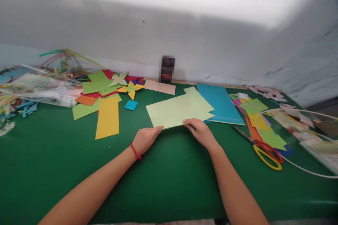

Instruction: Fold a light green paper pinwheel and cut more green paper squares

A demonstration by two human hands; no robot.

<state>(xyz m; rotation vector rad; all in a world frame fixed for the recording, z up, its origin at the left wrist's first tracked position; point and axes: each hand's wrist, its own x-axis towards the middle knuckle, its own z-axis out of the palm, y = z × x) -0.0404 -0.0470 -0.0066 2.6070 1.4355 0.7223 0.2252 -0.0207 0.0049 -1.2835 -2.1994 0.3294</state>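
A pale green sheet of paper (174,109) lies at the middle of the green table, its near edge pinched at two places. My left hand (148,137), with a red string at the wrist, holds that edge near its left corner, fingers closed. Further right along the same edge, my right hand (200,132) grips it between thumb and fingers. Another pale green piece (199,96) shows behind and under the sheet. Blue sheets (221,103) lie just to the right. Left of the sheet is a small folded blue paper square (131,105).
Scissors (260,147) with red and yellow handles lie at right, near coloured papers (260,116) and a white cable (298,166). At left are a yellow strip (107,117), folded paper stars (131,88) and a clear plastic bag (47,93). A pale pink strip (161,87) lies near the wall.
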